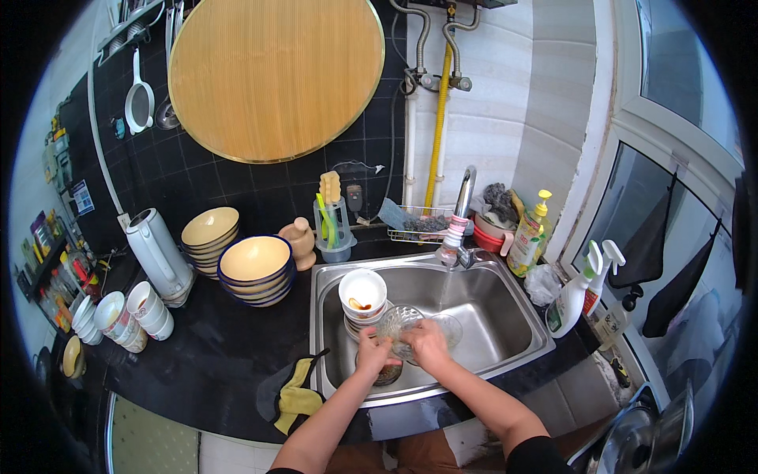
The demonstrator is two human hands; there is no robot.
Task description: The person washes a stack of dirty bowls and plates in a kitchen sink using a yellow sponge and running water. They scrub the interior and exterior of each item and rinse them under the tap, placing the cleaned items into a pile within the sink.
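You are leaning both forearms over the steel sink, and your hands are meeting above its left half. Your left grip is closing around the near left side of a clear glass bowl, whose patterned wall is tilting up between your hands. Your right grip is curling its fingers against the bowl's right side; whether it is clasping the glass or only pressing on it, you are not showing clearly enough to tell. A second clear round rim is showing just beyond your right knuckles, and a dark round item is sitting partly hidden beneath your left hand. Just behind the glass bowl, a stack of white bowls is standing inside the sink, the top one bearing a reddish-brown stain. Water is running from the faucet into the basin, beyond your right hand. On the black bench, a yellow-and-grey cloth is lying by the sink's left edge, while blue-rimmed bowls, a wooden mortar and a white kettle are standing farther back. To the right of the sink, a yellow pump bottle and white spray bottles are standing near the window.
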